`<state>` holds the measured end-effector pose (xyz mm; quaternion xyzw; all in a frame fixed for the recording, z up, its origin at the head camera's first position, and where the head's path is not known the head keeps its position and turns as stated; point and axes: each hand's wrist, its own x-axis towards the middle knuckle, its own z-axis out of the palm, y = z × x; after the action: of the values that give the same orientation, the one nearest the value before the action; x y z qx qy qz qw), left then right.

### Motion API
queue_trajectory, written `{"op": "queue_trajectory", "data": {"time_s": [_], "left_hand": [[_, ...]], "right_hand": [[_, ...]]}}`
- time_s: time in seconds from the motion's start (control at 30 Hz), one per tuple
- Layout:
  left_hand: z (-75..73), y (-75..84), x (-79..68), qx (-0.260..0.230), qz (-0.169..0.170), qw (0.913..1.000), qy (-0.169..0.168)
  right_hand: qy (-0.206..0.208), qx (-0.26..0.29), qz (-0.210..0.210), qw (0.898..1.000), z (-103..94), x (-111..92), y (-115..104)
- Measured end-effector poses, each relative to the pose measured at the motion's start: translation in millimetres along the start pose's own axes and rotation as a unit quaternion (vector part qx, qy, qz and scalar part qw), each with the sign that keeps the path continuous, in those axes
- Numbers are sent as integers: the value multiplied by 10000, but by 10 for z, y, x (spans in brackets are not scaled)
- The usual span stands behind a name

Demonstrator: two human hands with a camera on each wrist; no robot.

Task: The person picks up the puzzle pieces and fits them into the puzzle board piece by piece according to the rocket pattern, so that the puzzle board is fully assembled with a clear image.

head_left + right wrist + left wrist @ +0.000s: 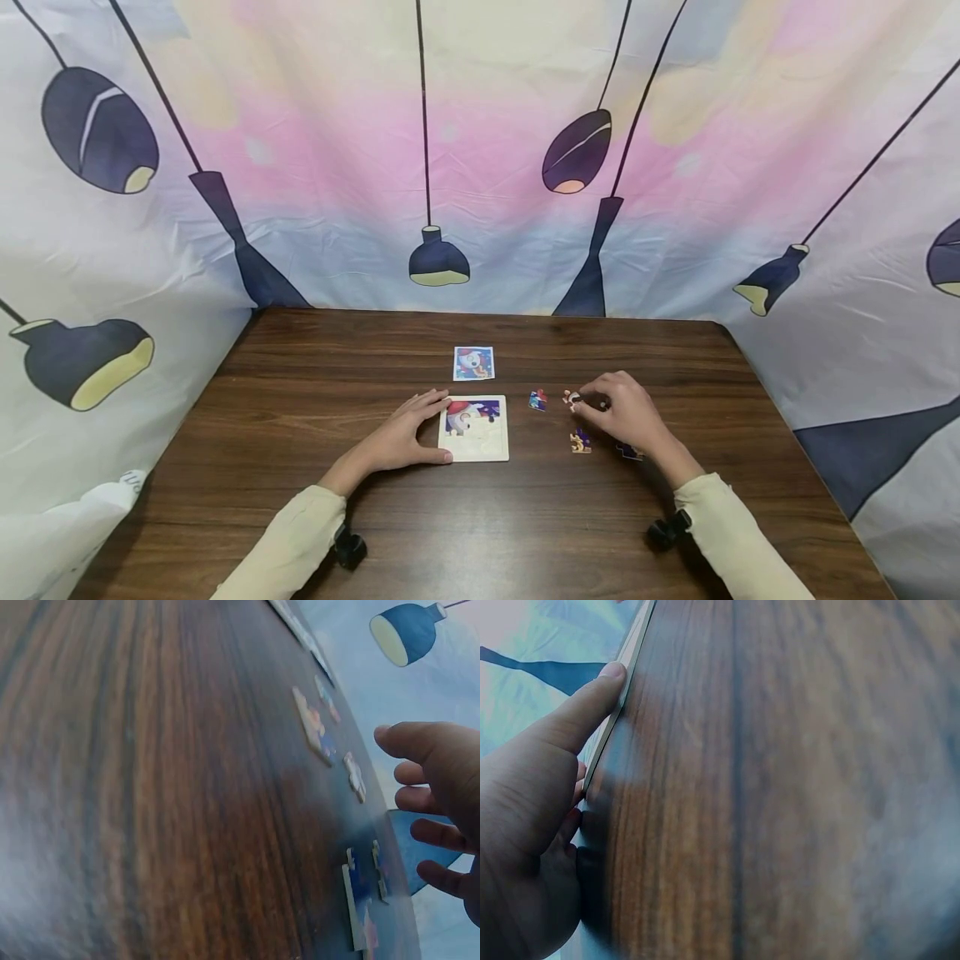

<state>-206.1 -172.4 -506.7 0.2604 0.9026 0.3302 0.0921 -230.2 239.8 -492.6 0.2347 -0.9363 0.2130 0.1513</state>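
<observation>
A pale, square puzzle board [480,450] lies on the table, its upper part filled with a picture of a white animal in a red hat. My left hand [405,433] spans the board's left side, thumb at the near corner and fingers at the far one. To the right, my right hand [624,408] hovers with thumb and fingers apart in the right wrist view. Close by its fingertips lies a white-and-red puzzle piece [571,399]. A blue-and-red piece [537,400] sits left of that, a purple-and-yellow piece [581,442] nearer, and a dark piece [628,451] partly under the wrist.
Behind the board lies a small picture card [473,363] with a similar white animal. The brown wooden table [337,350] backs onto a hanging cloth [495,125] printed with lamps. Black cameras are strapped to both wrists.
</observation>
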Motion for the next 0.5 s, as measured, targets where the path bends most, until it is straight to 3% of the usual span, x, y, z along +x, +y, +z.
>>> {"op": "queue_trajectory", "data": {"time_s": [0.5], "left_hand": [[-4,7,-11,-13,-3,10000,21]], "right_hand": [[-458,-401,379,9974,73,22,67]]}}
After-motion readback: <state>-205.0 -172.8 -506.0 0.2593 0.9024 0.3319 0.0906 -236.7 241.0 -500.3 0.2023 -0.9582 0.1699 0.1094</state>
